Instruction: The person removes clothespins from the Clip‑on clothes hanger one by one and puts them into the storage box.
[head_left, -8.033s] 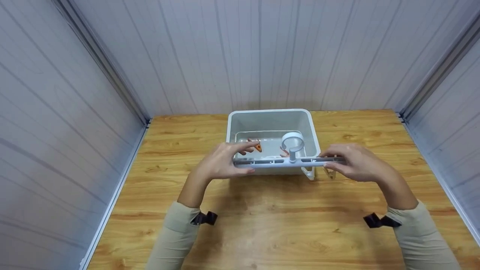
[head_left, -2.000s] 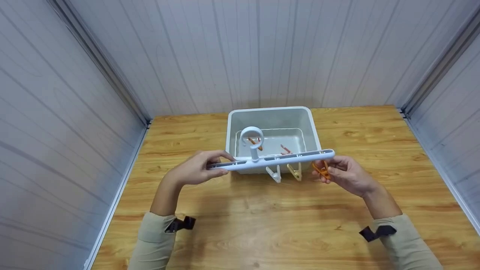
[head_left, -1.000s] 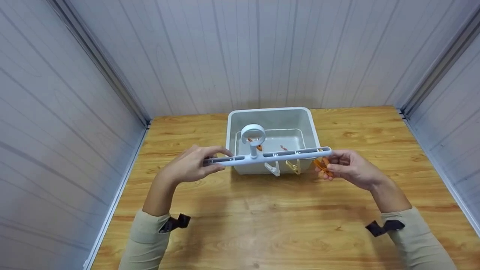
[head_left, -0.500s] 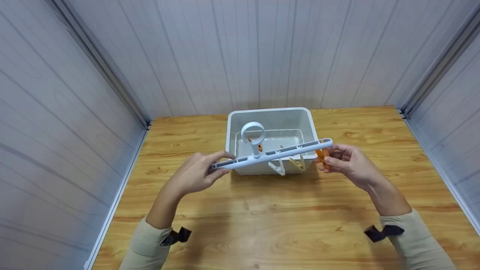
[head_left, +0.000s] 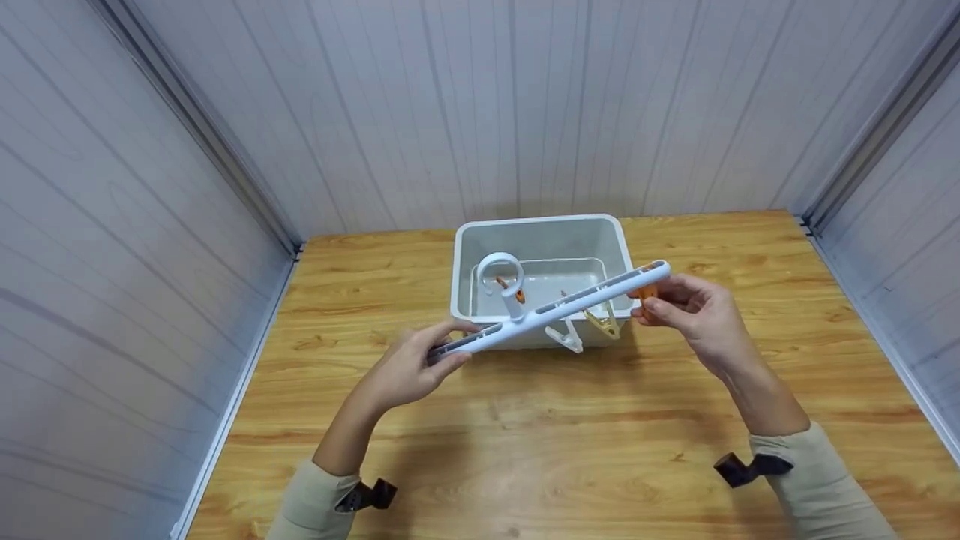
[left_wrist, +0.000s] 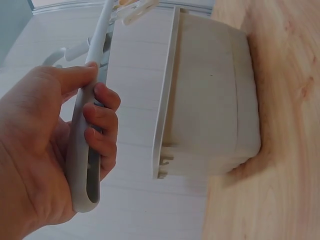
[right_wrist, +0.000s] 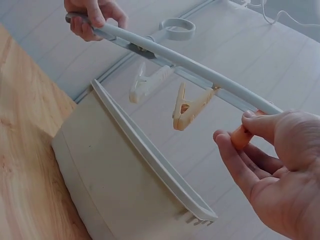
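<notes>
Hanger bar [head_left: 546, 313]: it is held in the air above the near rim of the bin [head_left: 622, 247], tilted, with its right end higher than its left; its ring hook [head_left: 501, 271] stands up near the middle.
Left hand [head_left: 409, 369]: its grip is clamped on the lower left end of the bar, thumb on top and fingers [left_wrist: 100, 125] curled beneath, as seen from the left wrist.
Right hand [head_left: 694, 315]: an orange clip [right_wrist: 241, 136] is pinched between thumb and fingertips, just under the raised right end of the bar; the other fingers are loosely curled.
Hanging clips: a white clip [right_wrist: 147, 82] and a yellow clip [right_wrist: 192, 107] are seen dangling from the bar, side by side, over the front wall of the bin.
Bin contents: a few orange pieces [head_left: 519, 295] are seen lying on the bin floor; what exactly they are cannot be told.
Risk, slipping clip: the orange clip is held only at the fingertips, so it is likely to be dropped onto the table [head_left: 525, 450] or into the bin if the pinch is eased.
Risk, twisting bar: only one end is gripped, so a push from the right could cause the bar to be levered out of the left grip.
Risk, swinging clips: by a steeper tilt the two hanging clips could be knocked against the bin rim.
</notes>
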